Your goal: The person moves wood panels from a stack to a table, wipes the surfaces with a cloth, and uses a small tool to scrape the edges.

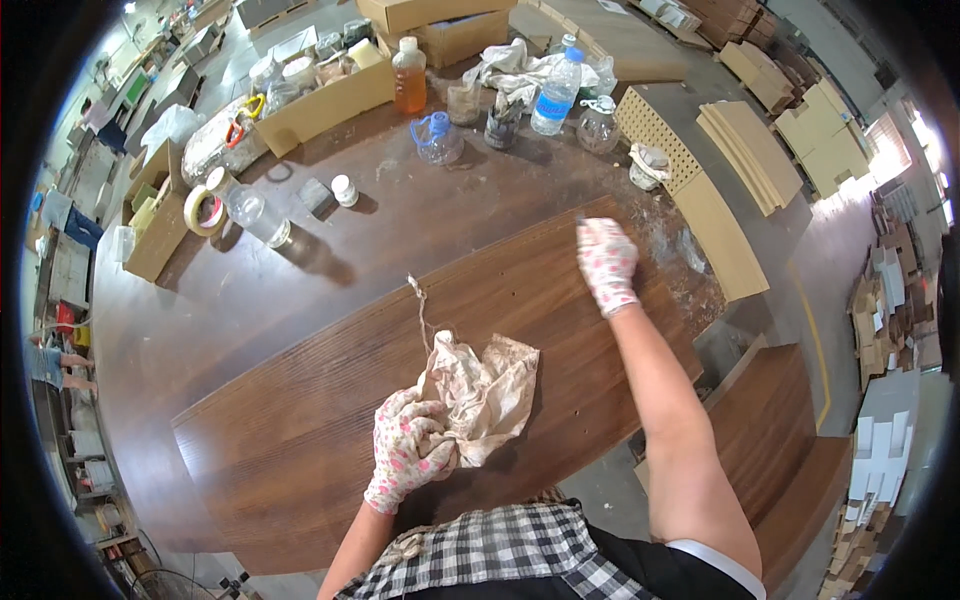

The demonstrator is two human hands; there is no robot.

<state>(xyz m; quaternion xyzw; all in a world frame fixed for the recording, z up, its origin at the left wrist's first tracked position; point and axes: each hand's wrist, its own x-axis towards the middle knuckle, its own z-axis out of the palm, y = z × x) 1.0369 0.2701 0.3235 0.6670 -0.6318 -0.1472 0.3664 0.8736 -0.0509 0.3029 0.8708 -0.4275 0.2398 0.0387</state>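
Note:
A long dark brown wood-grain board (330, 370) lies on the worktable in front of me. My left hand (408, 440), in a white glove with a pink pattern, is closed round a crumpled, stained beige rag (485, 395) over the board's near part. A twisted strand of the rag trails toward the far edge. My right hand (606, 260), gloved the same way, is closed at the board's far right end. A small dark tip shows at its fingers, but I cannot make out what it holds. Several small dark holes dot the board.
Bottles stand at the back, among them a clear bottle (557, 92) with a blue label and an amber one (409, 76). Left of them are a cardboard box (330, 105) of supplies, a tape roll (205, 211) and a lying bottle (250, 210). A perforated strip (660, 140) edges the right.

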